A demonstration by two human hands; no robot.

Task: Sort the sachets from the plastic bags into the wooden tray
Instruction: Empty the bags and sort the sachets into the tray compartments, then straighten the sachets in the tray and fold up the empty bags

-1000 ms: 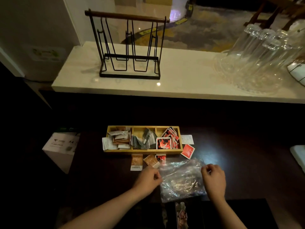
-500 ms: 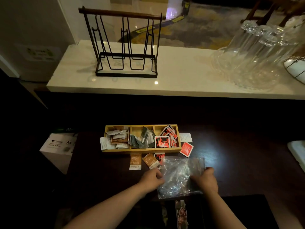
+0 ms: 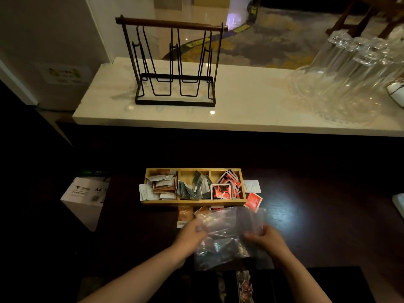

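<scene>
Hands first: I see my left hand (image 3: 189, 235) and right hand (image 3: 267, 239) each grasping a side of the clear plastic bag (image 3: 227, 235), raised just above the dark table (image 3: 317, 226). Beyond it sits the wooden tray (image 3: 192, 202), three compartments holding white and brown, grey, and red sachets (image 3: 227, 186). One red sachet (image 3: 253, 201) lies outside, at the tray's right corner.
</scene>
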